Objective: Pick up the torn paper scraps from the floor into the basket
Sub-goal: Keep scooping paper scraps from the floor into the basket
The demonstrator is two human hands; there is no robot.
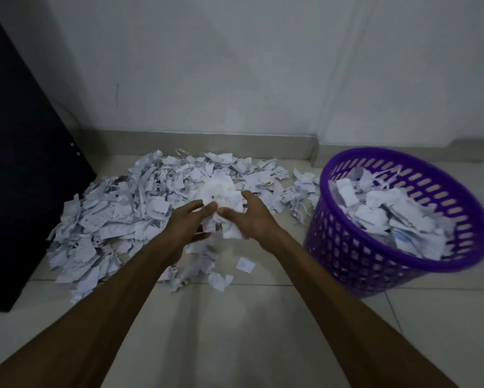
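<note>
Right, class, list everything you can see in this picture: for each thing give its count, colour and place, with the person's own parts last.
Pile of paper scraps: one big heap, white, on the floor by the wall, left of the basket.
Held bunch of scraps: one, white, between both hands above the pile.
Basket: one, purple, slotted, on the floor at right, already holding scraps.
Dark panel: one, black, far left.
Floor: pale tiles.
Wall: white, behind.
Left hand: one, gripping the bunch.
Right hand: one, gripping the bunch.

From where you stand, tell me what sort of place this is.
Probably an indoor room corner, perhaps an office or home: tiled floor, plain white wall with a skirting strip, a dark cabinet, and a purple basket.
</note>
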